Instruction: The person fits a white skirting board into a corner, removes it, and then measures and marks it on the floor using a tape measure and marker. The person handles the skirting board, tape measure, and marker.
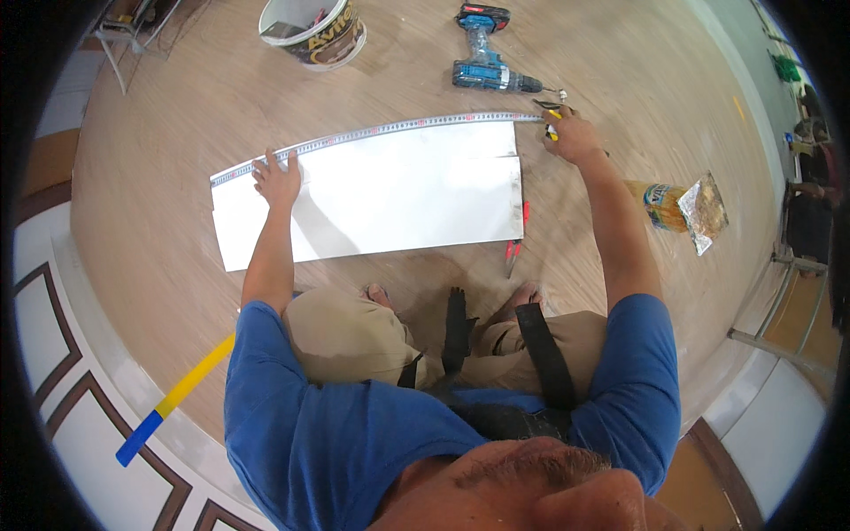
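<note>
Tape (372, 133) runs along the far edge of the sheet (372, 195) on the floor (177, 106). Left hand (278, 177), fingers spread, pins it; right hand (571, 134) pinches the case past the right corner. Slack pinning probably lets the tape skew, ruining the reading.

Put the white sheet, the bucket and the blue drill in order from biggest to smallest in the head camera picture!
1. white sheet
2. bucket, partly cut off at the top
3. blue drill, slightly smaller-looking

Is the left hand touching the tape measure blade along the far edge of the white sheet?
Touching. The head view shows the left hand spread on the white sheet, its fingertips lying on the tape measure blade with no gap visible.
</note>
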{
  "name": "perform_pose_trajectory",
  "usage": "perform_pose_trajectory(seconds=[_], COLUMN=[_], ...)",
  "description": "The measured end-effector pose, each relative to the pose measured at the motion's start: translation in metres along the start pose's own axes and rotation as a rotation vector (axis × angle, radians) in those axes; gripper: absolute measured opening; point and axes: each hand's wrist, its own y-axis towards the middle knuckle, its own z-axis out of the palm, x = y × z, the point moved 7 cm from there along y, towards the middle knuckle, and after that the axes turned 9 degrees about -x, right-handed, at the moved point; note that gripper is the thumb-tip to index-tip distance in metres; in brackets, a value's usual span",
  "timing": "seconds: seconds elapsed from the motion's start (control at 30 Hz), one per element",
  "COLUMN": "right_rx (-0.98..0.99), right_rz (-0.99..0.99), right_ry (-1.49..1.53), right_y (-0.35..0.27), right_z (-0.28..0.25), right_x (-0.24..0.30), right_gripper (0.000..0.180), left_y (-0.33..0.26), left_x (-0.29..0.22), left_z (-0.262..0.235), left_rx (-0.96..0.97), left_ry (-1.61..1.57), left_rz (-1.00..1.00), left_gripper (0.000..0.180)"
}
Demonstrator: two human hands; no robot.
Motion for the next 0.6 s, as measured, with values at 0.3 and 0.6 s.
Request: perform_pose_trajectory(seconds=[0.3,0.6], right_rx=[-0.086,-0.109], right_rz=[0.021,0.019], right_ry=[0.046,0.034], right_y=[-0.009,-0.009], right_z=[0.012,0.015], right_x=[0.0,0.001], right_gripper=[0.061,0.059], left_y=[-0.002,-0.002], left_x=[-0.005,-0.004], left_z=[-0.001,0.0], left_rx=[0.001,-0.012], left_ry=[0.063,0.056], left_rz=[-0.013,-0.01], left_gripper=[0.087,0.087])
